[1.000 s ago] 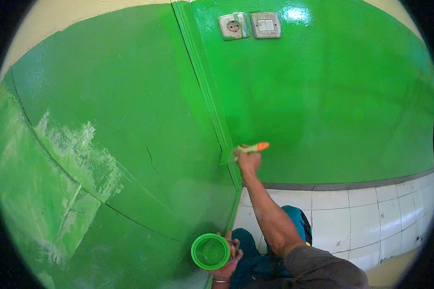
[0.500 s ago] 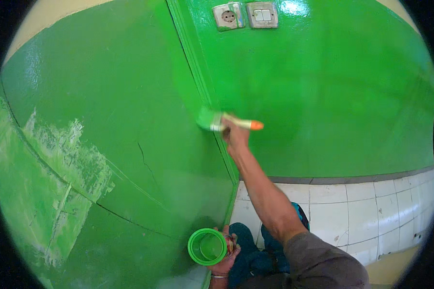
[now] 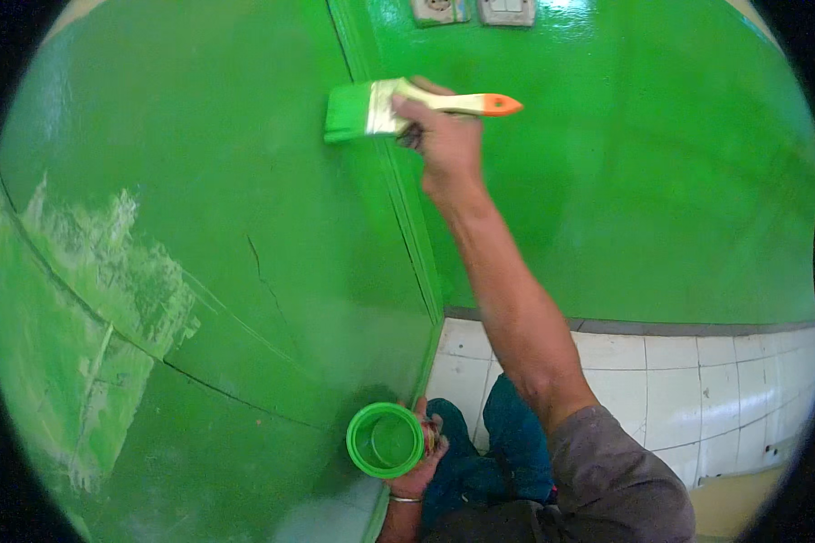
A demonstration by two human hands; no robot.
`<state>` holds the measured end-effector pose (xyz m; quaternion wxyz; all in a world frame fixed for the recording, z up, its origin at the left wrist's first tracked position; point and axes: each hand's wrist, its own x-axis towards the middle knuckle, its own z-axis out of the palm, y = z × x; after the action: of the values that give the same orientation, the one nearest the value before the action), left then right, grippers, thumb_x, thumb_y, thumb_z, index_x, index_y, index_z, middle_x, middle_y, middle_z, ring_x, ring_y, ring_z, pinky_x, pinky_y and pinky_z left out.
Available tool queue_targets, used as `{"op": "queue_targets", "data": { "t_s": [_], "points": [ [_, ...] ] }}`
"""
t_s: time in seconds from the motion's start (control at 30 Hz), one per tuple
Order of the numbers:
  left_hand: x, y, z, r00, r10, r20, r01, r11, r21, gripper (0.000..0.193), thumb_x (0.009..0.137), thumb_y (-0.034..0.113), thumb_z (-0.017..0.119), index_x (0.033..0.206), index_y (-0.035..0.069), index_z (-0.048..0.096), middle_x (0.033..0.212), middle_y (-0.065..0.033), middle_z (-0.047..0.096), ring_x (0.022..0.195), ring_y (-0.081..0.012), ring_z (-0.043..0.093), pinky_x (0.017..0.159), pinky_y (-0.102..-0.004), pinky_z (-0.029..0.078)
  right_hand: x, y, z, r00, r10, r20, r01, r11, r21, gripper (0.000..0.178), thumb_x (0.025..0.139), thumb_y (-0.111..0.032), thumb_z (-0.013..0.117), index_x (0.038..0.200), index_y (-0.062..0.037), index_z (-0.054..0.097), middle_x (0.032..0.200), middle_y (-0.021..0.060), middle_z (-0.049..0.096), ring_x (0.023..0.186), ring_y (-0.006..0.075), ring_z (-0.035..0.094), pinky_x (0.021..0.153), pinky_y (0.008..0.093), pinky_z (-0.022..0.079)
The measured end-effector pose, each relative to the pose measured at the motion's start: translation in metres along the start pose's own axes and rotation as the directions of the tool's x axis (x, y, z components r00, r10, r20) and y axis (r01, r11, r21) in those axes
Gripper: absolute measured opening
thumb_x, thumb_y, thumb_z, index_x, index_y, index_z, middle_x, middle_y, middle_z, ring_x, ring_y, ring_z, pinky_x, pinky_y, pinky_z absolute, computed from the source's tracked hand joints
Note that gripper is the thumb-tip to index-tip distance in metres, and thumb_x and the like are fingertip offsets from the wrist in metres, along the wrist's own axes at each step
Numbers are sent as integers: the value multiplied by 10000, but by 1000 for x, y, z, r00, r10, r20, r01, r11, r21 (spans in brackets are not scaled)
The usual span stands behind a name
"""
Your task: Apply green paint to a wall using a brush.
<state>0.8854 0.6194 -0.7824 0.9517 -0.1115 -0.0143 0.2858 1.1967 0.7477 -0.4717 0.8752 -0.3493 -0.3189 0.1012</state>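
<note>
1. Supporting the paint can (image 3: 354, 441), the left hand (image 3: 417, 474) curls around its right side, near a teal trouser leg (image 3: 514, 421); the can's green-rimmed mouth faces up.
2. The right hand (image 3: 450, 140) is closed around the paintbrush (image 3: 383, 109), orange handle tip to the right, green bristles to the left.
3. The bristles overlie the left wall (image 3: 199, 136), beside the corner trim (image 3: 398, 213); contact cannot be confirmed.
4. White floor tiles (image 3: 616, 389) border the right wall (image 3: 625, 181).
5. A socket (image 3: 439, 9) sits beside a switch (image 3: 507, 10) on the right wall.
</note>
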Motion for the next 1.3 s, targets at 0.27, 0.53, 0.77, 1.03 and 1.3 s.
{"op": "queue_targets", "data": {
  "t_s": [0.27,0.53,0.77,1.03,1.3],
  "points": [
    [33,-3,8,998,5,66,-17,984,178,838,865,635,579,1521,152,384,1541,-173,391,1321,-397,437,998,-573,392,-120,-54,-75,796,452,403,-310,876,-369,625,781,-118,844,1328,39,585,1095,126,724,953,170,683,863,332,565],
    [56,-8,10,996,9,84,-25,981,192,771,882,640,536,1478,160,439,1516,-149,441,1346,-403,440,1050,-620,391,-150,-74,-83,586,404,703,-32,878,-477,331,742,-82,870,1053,-43,763,926,104,743,795,148,682,676,288,541],
    [60,-13,6,998,55,10,-56,980,189,659,948,593,446,1454,172,474,1503,-159,452,1357,-383,452,1071,-652,377,-154,-64,-66,269,300,915,362,849,-384,320,748,-146,799,1066,-119,767,893,101,735,732,267,644,664,385,525],
    [63,-18,14,994,109,-23,-98,951,292,646,925,605,453,1409,181,519,1434,-122,528,1313,-351,504,1062,-617,408,-159,-55,-60,120,462,879,630,649,-427,309,720,-243,802,1015,-155,771,873,53,728,776,267,621,659,395,520],
    [64,-21,22,992,117,-41,-99,944,315,649,902,624,461,1395,207,536,1440,-101,527,1320,-335,498,1071,-616,400,-171,-31,-65,128,434,892,694,603,-394,224,706,-291,752,775,-103,651,674,104,594,740,313,582,581,475,471]
  ]
}}
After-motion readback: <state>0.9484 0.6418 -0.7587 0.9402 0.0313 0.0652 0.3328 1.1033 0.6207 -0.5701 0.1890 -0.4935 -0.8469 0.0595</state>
